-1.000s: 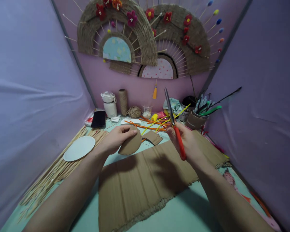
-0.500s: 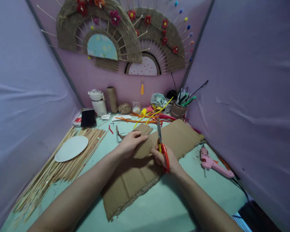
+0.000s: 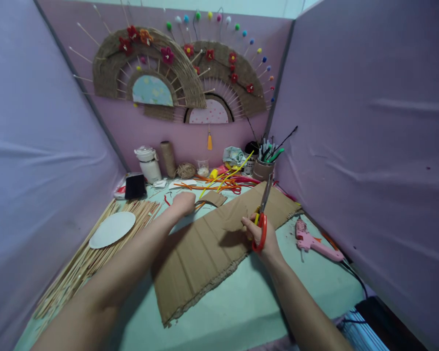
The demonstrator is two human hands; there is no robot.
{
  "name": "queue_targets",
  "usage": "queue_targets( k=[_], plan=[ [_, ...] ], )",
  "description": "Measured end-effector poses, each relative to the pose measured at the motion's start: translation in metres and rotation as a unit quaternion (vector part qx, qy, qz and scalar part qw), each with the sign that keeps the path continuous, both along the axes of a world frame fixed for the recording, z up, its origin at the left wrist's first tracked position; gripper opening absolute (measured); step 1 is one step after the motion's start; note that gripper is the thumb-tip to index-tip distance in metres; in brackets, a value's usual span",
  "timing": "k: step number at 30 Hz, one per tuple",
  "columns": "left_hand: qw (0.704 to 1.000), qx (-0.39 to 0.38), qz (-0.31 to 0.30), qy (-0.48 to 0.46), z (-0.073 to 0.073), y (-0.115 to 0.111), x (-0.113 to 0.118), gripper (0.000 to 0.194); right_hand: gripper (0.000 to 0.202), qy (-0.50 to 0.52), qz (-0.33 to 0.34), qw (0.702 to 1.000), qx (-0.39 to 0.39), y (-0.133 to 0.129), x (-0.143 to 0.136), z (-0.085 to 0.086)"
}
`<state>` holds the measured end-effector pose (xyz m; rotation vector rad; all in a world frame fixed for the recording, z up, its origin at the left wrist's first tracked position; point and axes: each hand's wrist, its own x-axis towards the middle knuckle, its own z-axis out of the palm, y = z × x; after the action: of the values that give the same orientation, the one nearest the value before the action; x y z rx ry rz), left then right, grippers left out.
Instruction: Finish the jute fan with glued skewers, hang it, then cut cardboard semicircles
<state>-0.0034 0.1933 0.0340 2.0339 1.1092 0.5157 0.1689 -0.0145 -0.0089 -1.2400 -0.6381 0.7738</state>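
My right hand (image 3: 261, 236) is closed round the red and yellow handles of the scissors (image 3: 264, 204), whose blades point up and away from me. A small cardboard piece (image 3: 234, 219) seems to be pinched at its fingertips, above the large cardboard sheet (image 3: 201, 243). My left hand (image 3: 184, 202) reaches past the sheet's far left edge, beside a small cardboard scrap (image 3: 212, 198) and a dark curved strip. Its fingers are turned away and hidden, so what it holds, if anything, does not show.
Thin sticks (image 3: 95, 263) and a white oval (image 3: 112, 229) lie at the left. A pink glue gun (image 3: 316, 244) with its cord rests at the right. Jar (image 3: 148, 165), twine (image 3: 186, 170), coloured strips and a tool holder (image 3: 263, 169) line the back.
My left hand has let go of the small cardboard piece and moved away to the far left. My right hand with the scissors has shifted slightly right, and the view has tilted up.
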Motion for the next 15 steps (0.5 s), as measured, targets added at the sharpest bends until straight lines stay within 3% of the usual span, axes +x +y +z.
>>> queue_targets(
  k=[4,6,9,12,15],
  plan=[
    [0.964,0.079,0.014,0.253,-0.001,-0.006,0.016,0.023,0.051,0.024,-0.007,1.000,0.005,-0.001,-0.001,-0.003],
    [0.936,0.115,0.006,0.333,0.010,-0.007,0.017,0.017,0.052,0.031,-0.015,0.999,0.006,-0.002,-0.001,-0.001],
    [0.900,0.176,0.003,0.400,0.040,-0.010,0.006,0.015,0.050,0.032,-0.026,0.999,0.012,-0.006,0.002,0.006],
    [0.877,0.228,0.009,0.422,0.075,-0.025,-0.006,0.025,0.047,0.025,-0.027,0.999,0.023,-0.016,0.012,0.026],
    [0.870,0.295,-0.001,0.395,0.098,-0.058,-0.007,0.025,0.045,0.004,-0.019,0.998,0.062,-0.031,0.030,0.069]
  ],
)
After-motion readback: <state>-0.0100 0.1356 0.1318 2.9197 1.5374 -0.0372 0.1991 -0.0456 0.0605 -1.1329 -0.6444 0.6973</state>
